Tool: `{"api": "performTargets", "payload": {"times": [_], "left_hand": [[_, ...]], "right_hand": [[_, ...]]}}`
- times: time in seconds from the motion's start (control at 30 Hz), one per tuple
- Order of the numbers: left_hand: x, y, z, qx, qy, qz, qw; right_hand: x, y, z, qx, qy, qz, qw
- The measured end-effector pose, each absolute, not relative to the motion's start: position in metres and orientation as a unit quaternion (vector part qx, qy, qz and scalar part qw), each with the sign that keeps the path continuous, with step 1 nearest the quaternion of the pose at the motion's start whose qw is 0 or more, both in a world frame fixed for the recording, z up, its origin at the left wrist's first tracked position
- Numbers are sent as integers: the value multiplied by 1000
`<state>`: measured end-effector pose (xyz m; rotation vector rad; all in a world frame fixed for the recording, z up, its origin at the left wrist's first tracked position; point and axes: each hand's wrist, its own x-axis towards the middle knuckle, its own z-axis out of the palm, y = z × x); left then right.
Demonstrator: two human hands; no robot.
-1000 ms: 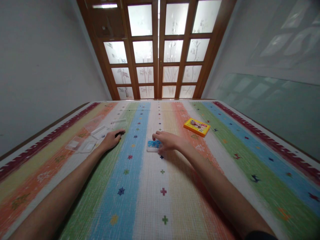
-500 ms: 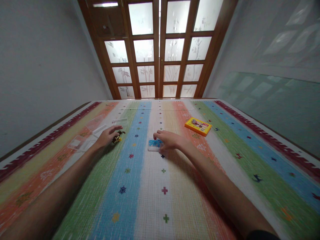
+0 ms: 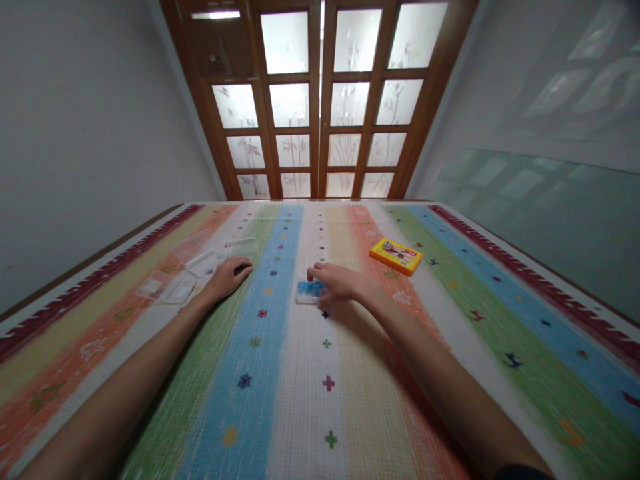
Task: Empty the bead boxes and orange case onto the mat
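Observation:
My left hand [image 3: 229,279] lies on the cloth's green stripe, its fingers curled round small dark pieces [image 3: 241,269] that show only in part. My right hand [image 3: 336,283] is at a small clear plastic box [image 3: 306,300] in the middle of the table. Its fingers reach over the far side and its thumb is at the near right edge, gripping the box. Small bright blue pieces [image 3: 307,287] fill the part of the box that shows; the hand hides its right end.
Clear plastic cases [image 3: 179,291] lie open beyond my left forearm, with another clear case [image 3: 242,247] behind the left hand. A yellow box [image 3: 396,256] with a printed picture lies to the right. A striped, patterned cloth [image 3: 305,373] covers the table; wooden glazed doors [image 3: 320,133] stand behind.
My left hand has closed over the small dark and yellow pieces and moved slightly right, covering most of them. My right hand and the clear box have stayed put.

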<state>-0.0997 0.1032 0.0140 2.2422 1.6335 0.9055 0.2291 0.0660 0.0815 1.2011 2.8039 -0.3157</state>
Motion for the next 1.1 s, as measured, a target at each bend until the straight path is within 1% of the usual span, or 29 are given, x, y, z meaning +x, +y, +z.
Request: {"api": "performTargets", "payload": {"times": [0.27, 0.53, 0.7, 0.8, 0.93, 1.1], "left_hand": [[-103, 106, 14, 751, 574, 318, 80], [-115, 96, 21, 786, 530, 299, 110], [-129, 80, 21, 819, 498, 282, 50], [-131, 65, 23, 822, 496, 277, 35], [-110, 42, 24, 822, 492, 281, 64], [-56, 22, 20, 842, 448, 278, 115]], "right_hand": [[229, 66, 81, 392, 913, -104, 37], [229, 66, 79, 392, 912, -112, 38], [225, 65, 70, 391, 912, -123, 28], [222, 65, 66, 381, 918, -112, 10], [217, 64, 64, 355, 928, -116, -16], [208, 56, 65, 322, 940, -113, -33]]}}
